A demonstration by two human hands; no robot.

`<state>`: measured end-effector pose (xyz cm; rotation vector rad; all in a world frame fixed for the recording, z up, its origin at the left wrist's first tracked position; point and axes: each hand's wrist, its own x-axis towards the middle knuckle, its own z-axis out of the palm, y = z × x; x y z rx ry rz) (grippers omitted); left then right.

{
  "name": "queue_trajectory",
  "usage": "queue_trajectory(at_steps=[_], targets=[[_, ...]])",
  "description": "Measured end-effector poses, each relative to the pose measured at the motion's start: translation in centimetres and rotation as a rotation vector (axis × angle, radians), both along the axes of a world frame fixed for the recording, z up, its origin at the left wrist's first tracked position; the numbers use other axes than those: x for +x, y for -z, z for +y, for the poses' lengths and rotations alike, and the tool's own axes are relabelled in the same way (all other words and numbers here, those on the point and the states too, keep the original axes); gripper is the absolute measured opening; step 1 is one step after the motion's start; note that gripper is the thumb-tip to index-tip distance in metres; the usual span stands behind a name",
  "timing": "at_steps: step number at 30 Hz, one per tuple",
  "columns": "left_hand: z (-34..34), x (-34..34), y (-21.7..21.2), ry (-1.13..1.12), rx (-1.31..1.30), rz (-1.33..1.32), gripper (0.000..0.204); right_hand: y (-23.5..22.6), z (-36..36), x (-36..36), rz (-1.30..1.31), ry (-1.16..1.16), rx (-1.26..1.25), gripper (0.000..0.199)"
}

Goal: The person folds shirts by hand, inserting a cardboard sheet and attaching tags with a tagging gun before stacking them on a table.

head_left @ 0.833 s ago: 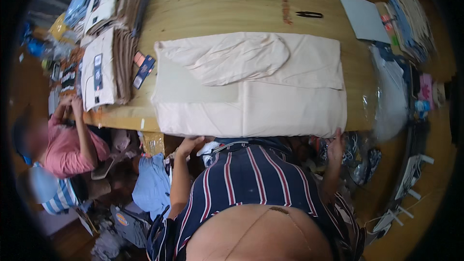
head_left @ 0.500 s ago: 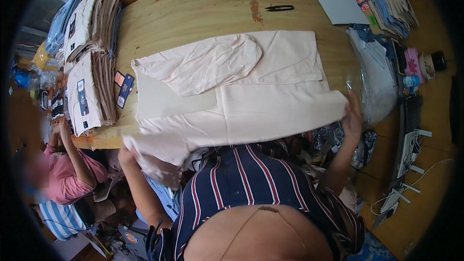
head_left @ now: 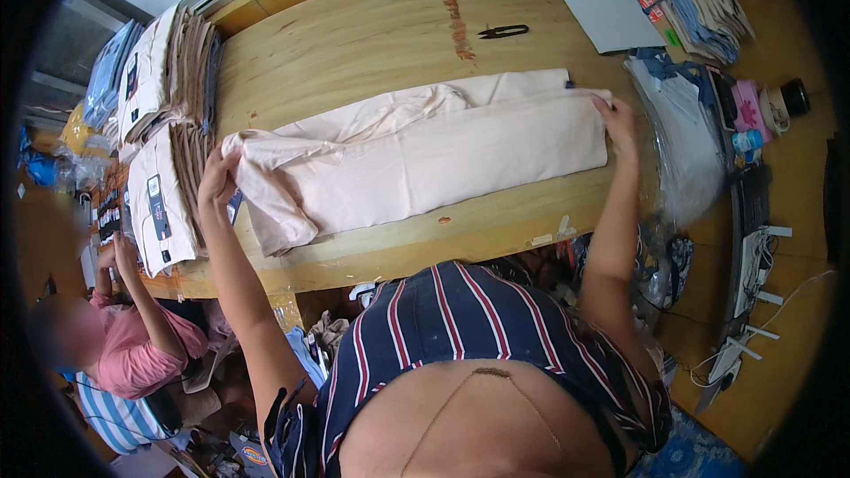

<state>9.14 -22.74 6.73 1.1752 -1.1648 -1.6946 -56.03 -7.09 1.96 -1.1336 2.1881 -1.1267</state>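
A pale cream shirt (head_left: 460, 155) lies across the wooden table (head_left: 354, 40) in front of me, folded over lengthwise into a long strip. At its left end my left hand (head_left: 218, 179) pinches the upper corner, and loose cloth hangs in creases below. My right hand (head_left: 619, 124) has its fingers closed on the strip's upper right corner. A small dark spot, perhaps a label, shows at the far edge near that hand. Beside my left wrist a dark tag (head_left: 234, 205) is partly hidden.
Stacks of folded clothes (head_left: 164, 199) stand at the left. Thread snips (head_left: 503, 32) lie toward the back. White board (head_left: 606, 13), more folded clothes (head_left: 699, 0) and plastic bags (head_left: 677, 150) sit at the right. A person in pink (head_left: 146, 336) works at the lower left.
Both hands have moved away from my body, carrying the shirt's near edge over the rest. The inner part and hanging tags are now mostly covered.
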Motion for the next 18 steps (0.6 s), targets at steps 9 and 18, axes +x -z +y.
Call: queue_trajectory(at_steps=[9, 18], targets=[[6.4, -14.1, 1.0, -0.1, -1.016, -1.023, 0.045, -0.7, -1.9, 9.8, 0.809, 0.115, -0.034, 0.044], [14.9, -14.1, 1.4, 0.07, -1.001, -0.882, 0.042, -1.1, -2.8, 11.2, 0.903, -0.024, 0.415, 0.039]])
